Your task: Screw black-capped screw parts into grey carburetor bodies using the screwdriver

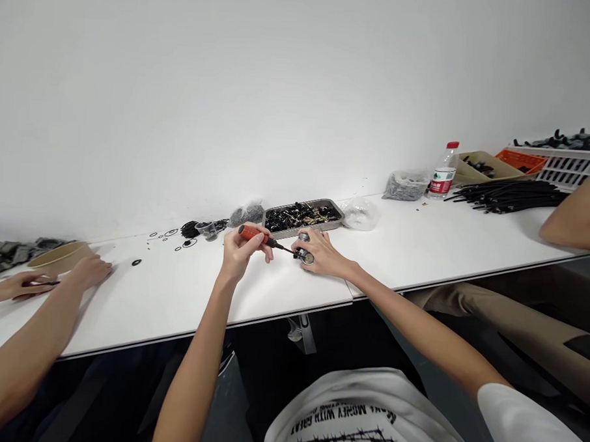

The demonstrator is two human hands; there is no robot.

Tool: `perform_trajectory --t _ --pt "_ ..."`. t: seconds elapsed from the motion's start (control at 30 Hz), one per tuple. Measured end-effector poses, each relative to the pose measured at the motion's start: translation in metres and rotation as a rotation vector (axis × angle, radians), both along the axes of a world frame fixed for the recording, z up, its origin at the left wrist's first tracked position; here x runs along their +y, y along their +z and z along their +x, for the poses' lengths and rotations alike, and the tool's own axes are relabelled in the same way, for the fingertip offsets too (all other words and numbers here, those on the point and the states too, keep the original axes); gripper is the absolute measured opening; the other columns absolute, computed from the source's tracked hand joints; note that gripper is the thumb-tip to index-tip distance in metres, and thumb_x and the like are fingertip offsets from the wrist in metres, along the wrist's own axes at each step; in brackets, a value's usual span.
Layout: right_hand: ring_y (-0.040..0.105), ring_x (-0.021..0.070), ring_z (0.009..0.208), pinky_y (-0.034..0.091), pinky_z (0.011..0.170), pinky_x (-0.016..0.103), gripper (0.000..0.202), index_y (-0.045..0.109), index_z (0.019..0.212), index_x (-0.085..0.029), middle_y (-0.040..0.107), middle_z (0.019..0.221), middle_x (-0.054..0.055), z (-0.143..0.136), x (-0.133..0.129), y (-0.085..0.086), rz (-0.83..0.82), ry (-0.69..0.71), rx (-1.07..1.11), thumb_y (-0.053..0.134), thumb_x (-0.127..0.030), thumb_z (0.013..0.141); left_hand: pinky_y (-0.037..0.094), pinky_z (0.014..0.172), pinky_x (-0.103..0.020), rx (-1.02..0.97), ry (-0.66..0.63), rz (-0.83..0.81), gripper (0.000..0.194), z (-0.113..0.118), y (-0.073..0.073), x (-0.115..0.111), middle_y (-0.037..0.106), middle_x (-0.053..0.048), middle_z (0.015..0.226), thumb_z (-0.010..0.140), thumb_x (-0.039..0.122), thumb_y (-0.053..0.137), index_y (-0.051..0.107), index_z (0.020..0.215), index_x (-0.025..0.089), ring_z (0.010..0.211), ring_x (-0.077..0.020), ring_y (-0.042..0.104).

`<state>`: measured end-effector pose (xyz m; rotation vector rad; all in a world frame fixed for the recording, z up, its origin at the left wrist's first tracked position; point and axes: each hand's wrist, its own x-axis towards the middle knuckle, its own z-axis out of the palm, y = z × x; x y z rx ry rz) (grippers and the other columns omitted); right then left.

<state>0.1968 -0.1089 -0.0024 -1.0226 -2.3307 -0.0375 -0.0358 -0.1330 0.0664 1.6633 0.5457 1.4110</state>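
My left hand (241, 252) is wrapped round the red and black handle of a screwdriver (258, 236). Its thin shaft points right and slightly down, with the tip at a small metal part (303, 254) that has a round end. Fingers of my right hand (321, 253) grip that part and hold it against the white table (282, 289). Whether the tip touches the part is too small to tell. Just behind both hands lies a metal tray (303, 220) of small black and brass-coloured pieces.
Plastic bags (361, 214), a small clear cup (208, 231) and black rings lie along the wall. Further right are a bottle (444, 172), black tubes (508, 194) and bins. Another person's hands (90, 272) are at the left; an elbow (576, 217) rests at the right.
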Motion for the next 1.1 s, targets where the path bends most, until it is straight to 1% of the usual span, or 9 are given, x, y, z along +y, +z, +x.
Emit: perform_trajectory --t 0.27,0.43,0.7,0.93,1.1 --pt "0.043 0.0312 0.123 0.034 0.097 0.046 0.036 0.058 0.118 -0.027 0.042 0.134 0.012 0.001 0.000 -0.001 -0.002 -0.007 0.023 0.065 -0.023 0.083 0.053 0.045 -0.033 0.007 0.010 0.003 0.019 0.001 0.002 -0.001 0.070 -0.007 0.080 0.079 0.029 0.075 0.068 0.085 0.013 0.050 -0.0186 0.066" --pt "0.043 0.0317 0.124 0.033 0.098 0.047 0.033 0.060 0.116 -0.026 0.042 0.135 0.012 0.001 0.000 -0.001 -0.005 0.000 0.025 0.066 -0.022 0.083 0.053 0.046 -0.034 0.015 0.002 0.011 0.018 0.002 0.003 0.001 0.071 -0.008 0.080 0.080 0.029 0.074 0.068 0.086 0.012 0.051 -0.0192 0.067" --pt "0.043 0.0315 0.124 0.033 0.097 0.047 0.033 0.060 0.116 -0.026 0.041 0.135 0.013 0.002 0.000 0.000 -0.018 0.004 0.028 0.065 -0.022 0.083 0.053 0.047 -0.034 0.043 -0.009 0.006 0.019 0.005 0.003 0.002 0.071 -0.008 0.080 0.081 0.030 0.073 0.069 0.088 0.012 0.050 -0.0195 0.067" --pt "0.043 0.0309 0.123 0.034 0.097 0.046 0.036 0.058 0.117 -0.026 0.042 0.135 0.012 0.002 0.001 0.000 -0.012 -0.003 0.019 0.066 -0.023 0.082 0.053 0.047 -0.034 0.066 -0.001 0.002 0.022 0.008 0.003 0.004 0.071 -0.009 0.081 0.079 0.031 0.076 0.069 0.087 0.012 0.051 -0.0193 0.067" --pt "0.043 0.0308 0.123 0.034 0.097 0.046 0.037 0.057 0.118 -0.026 0.042 0.136 0.012 0.003 0.001 -0.001 0.001 -0.002 0.015 0.065 -0.024 0.083 0.053 0.048 -0.034 0.087 -0.003 0.027 0.020 0.012 0.001 0.004 0.069 -0.007 0.077 0.080 0.030 0.074 0.069 0.088 0.012 0.050 -0.0196 0.067"
